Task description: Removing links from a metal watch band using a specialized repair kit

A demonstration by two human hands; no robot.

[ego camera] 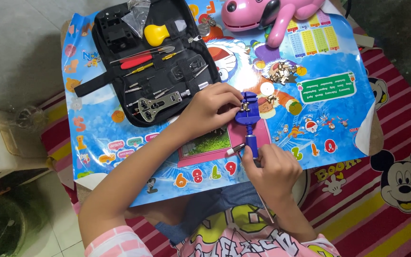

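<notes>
A blue watch-band link remover tool [248, 114] stands on a colourful cartoon poster [310, 119]. My left hand [209, 108] grips its upper block from the left, fingers pinching something small and metallic there. My right hand [272, 169] closes on the tool's handle end near me and also holds a thin metal pin tool [234, 150] that sticks out to the left. A silver watch [280, 71] lies on the poster beyond the tool, with a small round white disc [267, 89] close by.
An open black tool case [151, 57] with screwdrivers, a yellow-handled opener and a metal case wrench lies at the upper left. A pink toy dog [267, 16] sits at the top. A red cartoon mat [396, 157] lies under the poster.
</notes>
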